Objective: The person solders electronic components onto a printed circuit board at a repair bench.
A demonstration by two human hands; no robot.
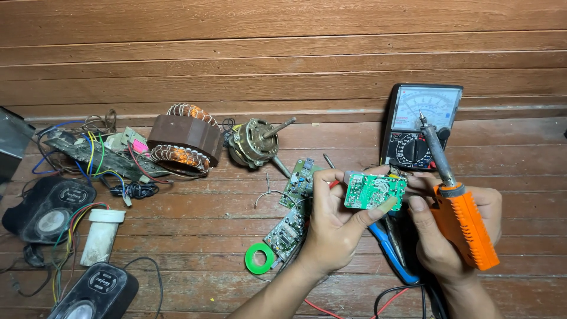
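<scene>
My left hand (333, 227) pinches a small green circuit board (373, 191) by its edges and holds it up above the wooden floor. Beside it, my right hand (444, 236) grips a soldering iron (456, 207) with an orange handle. Its metal tip points up and away, over the meter, and stays clear of the board. The fingers of my right hand reach close to the board's right edge.
An analog multimeter (420, 125) leans behind my hands. Two more circuit boards (293, 210), a green tape roll (260, 258) and blue-handled pliers (393, 255) lie below. Left are a motor (255, 143), a copper-wound stator (184, 140), tangled wires (94, 156), black speakers (50, 210) and a white tube (101, 235).
</scene>
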